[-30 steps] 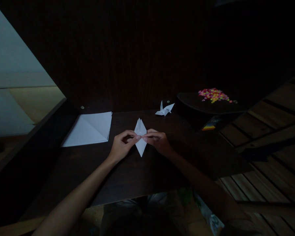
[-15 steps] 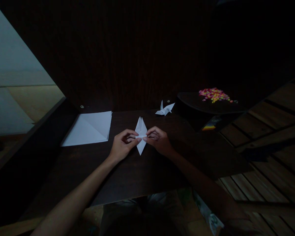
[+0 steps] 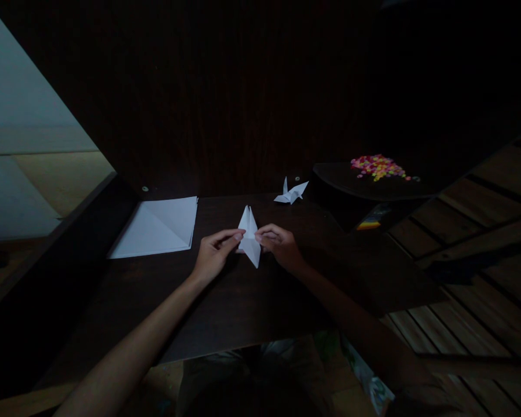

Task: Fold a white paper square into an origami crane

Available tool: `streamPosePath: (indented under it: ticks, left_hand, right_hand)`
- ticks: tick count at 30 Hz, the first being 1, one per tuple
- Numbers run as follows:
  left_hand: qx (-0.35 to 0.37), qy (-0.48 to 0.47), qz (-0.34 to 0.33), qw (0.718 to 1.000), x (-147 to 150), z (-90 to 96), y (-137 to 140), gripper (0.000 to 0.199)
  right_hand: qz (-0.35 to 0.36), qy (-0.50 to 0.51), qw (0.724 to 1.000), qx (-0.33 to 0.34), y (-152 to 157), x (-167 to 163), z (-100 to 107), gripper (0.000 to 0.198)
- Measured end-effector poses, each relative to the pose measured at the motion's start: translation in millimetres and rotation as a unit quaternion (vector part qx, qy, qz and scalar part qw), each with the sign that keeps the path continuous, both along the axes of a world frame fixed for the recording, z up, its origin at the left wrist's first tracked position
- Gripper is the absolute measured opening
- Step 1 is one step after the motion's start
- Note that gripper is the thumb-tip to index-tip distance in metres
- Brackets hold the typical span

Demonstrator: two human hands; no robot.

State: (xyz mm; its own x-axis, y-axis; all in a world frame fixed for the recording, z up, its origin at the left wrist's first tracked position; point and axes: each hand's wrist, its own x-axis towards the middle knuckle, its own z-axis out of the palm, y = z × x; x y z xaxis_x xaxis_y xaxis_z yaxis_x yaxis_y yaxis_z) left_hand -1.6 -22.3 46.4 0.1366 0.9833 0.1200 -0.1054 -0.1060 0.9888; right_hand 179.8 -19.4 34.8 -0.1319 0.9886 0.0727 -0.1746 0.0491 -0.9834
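A folded white paper piece [image 3: 250, 246], long and pointed like a part-made origami crane, is held between my two hands above the dark table. Two narrow points stick up at its far end, and a wider flap points toward me. My left hand [image 3: 215, 252] pinches its left edge between thumb and forefinger. On the right edge, my right hand [image 3: 280, 244] grips with thumb and fingers; some fingertips are hidden behind the paper. A finished white paper crane [image 3: 291, 192] stands beyond my right hand, near the back panel.
White square paper sheets [image 3: 156, 227] lie stacked at the left, the top one creased. A heap of small colourful pieces [image 3: 380, 167] rests on a dark rounded shelf [image 3: 334, 174] at the right. A raised side board [image 3: 69, 260] borders the table [image 3: 226, 307] on the left.
The folded paper's near point has swung a little to the right and up. My left thumb has shifted up to the paper's left edge, and my right thumb has moved slightly upward.
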Motion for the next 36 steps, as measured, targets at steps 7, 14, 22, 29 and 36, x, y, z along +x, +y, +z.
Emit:
streamPosePath:
  ticks: [7, 14, 22, 29, 36]
  left_hand:
    - [-0.028, -0.066, -0.022, 0.997, -3, -4.9, 1, 0.037]
    - [-0.013, 0.010, -0.012, 1.000, -1, -3.0, 0, 0.048]
    - [0.067, 0.236, -0.012, 0.969, -7, -16.3, 8, 0.020]
    - [0.147, 0.356, -0.012, 0.923, -9, -21.2, 17, 0.010]
    - [0.155, 0.373, -0.027, 0.914, -7, -26.3, 23, 0.006]
  right_hand:
    - [0.069, 0.097, 0.992, -0.040, 1, 2, 0, 0.033]
    - [0.039, 0.070, 0.996, -0.037, 0, -1, 4, 0.037]
    - [0.049, -0.052, 0.997, -0.041, 10, 4, -17, 0.024]
    - [0.009, -0.271, 0.958, 0.096, 8, 5, -22, 0.006]
    - [-0.021, -0.430, 0.874, 0.226, 13, 11, -22, 0.001]
